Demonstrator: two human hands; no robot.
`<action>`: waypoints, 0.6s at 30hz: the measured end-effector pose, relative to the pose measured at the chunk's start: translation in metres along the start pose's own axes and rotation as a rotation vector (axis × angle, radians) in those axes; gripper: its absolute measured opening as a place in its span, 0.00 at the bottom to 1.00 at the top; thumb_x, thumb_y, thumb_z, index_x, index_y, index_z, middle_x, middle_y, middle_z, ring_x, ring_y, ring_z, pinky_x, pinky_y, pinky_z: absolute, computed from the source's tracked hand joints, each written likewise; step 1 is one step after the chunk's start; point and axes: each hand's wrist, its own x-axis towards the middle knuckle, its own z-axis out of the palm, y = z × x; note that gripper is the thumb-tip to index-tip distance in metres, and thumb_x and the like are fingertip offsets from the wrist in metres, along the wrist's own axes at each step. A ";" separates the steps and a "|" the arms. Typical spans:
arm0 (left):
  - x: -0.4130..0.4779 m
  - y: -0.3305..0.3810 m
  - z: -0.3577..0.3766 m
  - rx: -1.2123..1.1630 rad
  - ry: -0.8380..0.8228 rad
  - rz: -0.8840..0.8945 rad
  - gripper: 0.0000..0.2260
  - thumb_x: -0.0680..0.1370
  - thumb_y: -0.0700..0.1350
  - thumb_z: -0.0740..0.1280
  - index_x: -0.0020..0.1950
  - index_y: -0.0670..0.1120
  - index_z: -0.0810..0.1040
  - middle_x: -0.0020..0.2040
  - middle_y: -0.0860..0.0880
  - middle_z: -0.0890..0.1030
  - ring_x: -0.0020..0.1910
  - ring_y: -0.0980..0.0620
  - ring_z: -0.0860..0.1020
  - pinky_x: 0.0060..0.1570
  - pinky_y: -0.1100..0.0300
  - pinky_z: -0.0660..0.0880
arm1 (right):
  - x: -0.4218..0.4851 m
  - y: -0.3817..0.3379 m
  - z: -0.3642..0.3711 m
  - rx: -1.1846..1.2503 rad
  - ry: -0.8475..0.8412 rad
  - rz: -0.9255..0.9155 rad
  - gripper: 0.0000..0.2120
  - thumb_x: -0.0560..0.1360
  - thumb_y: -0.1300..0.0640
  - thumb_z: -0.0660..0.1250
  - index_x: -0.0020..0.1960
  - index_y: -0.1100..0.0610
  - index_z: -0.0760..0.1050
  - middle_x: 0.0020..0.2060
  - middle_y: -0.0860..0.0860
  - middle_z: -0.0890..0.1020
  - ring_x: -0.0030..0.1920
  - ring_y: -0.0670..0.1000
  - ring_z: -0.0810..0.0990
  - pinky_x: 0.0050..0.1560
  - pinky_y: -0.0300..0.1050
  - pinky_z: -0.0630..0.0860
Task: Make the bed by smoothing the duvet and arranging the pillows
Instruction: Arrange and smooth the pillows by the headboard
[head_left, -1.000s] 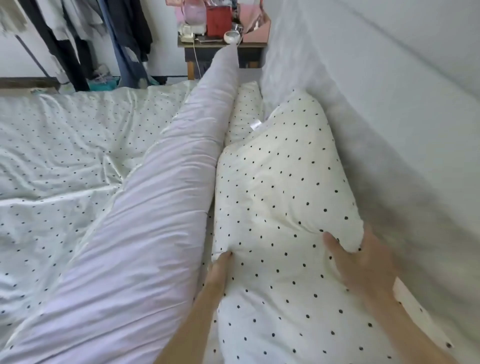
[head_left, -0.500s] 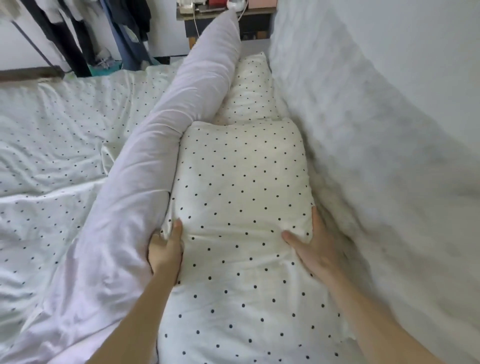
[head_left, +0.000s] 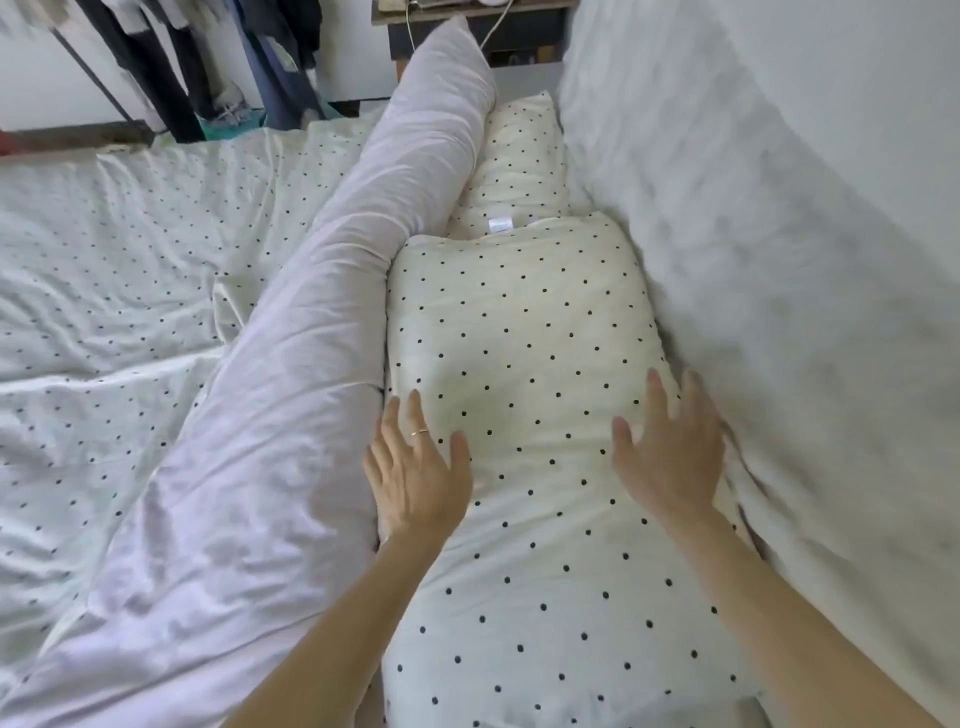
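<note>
Cream dotted cotton: the near pillow (head_left: 519, 332) lies flat, straight ahead of both hands. Its long axis runs away from the person, alongside the wall (head_left: 779, 270) on the right. The left hand (head_left: 415, 483) is at its left edge, against the long white bolster (head_left: 311, 364); the right hand (head_left: 667, 457) is at its right edge. Both are equally near. Fingers on both are straight and spread, gripping nothing; pressing or hovering cannot be told. Count: two dotted pillows plainly seen, the far pillow (head_left: 524, 156) lying beyond the first; one bolster; one duvet (head_left: 104, 270), creased, to the left. Dotted cloth nearest the person may be a third pillow; unclear.
</note>
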 end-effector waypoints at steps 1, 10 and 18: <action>0.004 0.017 0.001 -0.007 0.063 0.161 0.31 0.81 0.57 0.59 0.81 0.49 0.55 0.80 0.44 0.59 0.78 0.42 0.57 0.75 0.44 0.55 | -0.002 -0.024 -0.008 0.033 0.136 -0.157 0.28 0.78 0.46 0.61 0.77 0.54 0.66 0.78 0.61 0.62 0.77 0.62 0.60 0.73 0.63 0.63; 0.036 -0.057 0.024 0.243 -0.501 -0.041 0.34 0.74 0.76 0.43 0.76 0.70 0.34 0.82 0.55 0.37 0.81 0.50 0.40 0.79 0.47 0.44 | 0.003 0.066 0.031 -0.081 -0.564 0.195 0.42 0.73 0.25 0.42 0.81 0.41 0.35 0.81 0.48 0.37 0.81 0.56 0.51 0.75 0.62 0.60; 0.038 0.032 0.055 0.351 -0.431 0.483 0.26 0.82 0.64 0.41 0.80 0.64 0.39 0.80 0.57 0.33 0.78 0.50 0.30 0.75 0.35 0.37 | -0.031 -0.001 0.038 -0.151 -0.289 -0.379 0.37 0.77 0.26 0.41 0.81 0.39 0.36 0.81 0.47 0.34 0.80 0.50 0.31 0.79 0.62 0.39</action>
